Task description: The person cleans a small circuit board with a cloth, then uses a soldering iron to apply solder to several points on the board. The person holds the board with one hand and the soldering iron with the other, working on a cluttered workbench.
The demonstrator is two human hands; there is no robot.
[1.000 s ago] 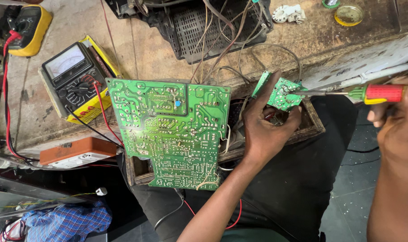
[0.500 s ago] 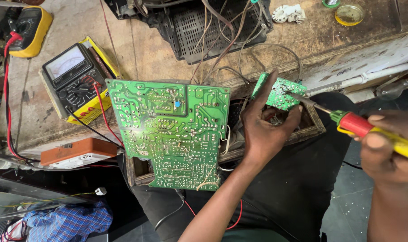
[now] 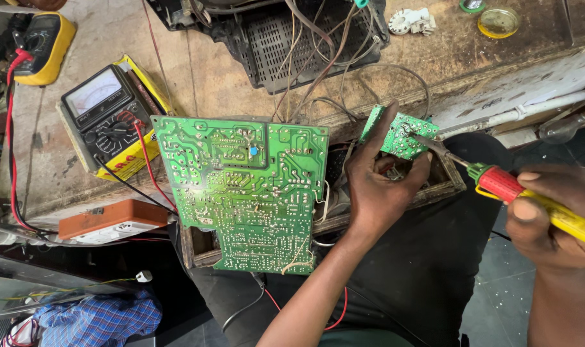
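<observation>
the left hand (image 3: 379,189) pinches a small green circuit board (image 3: 398,133) between thumb and raised forefinger, tilted above the far right corner of a shallow wooden tray (image 3: 450,183), just beside a large green circuit board (image 3: 247,193) that overhangs the tray's left rim. the right hand (image 3: 549,215), fingers clamped round a yellow-handled, red-collared soldering iron (image 3: 504,183), sets its metal tip on the small board's right half, with open dark floor beneath that arm.

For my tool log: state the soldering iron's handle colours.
Soldering iron: red collar, yellow grip; head view.
</observation>
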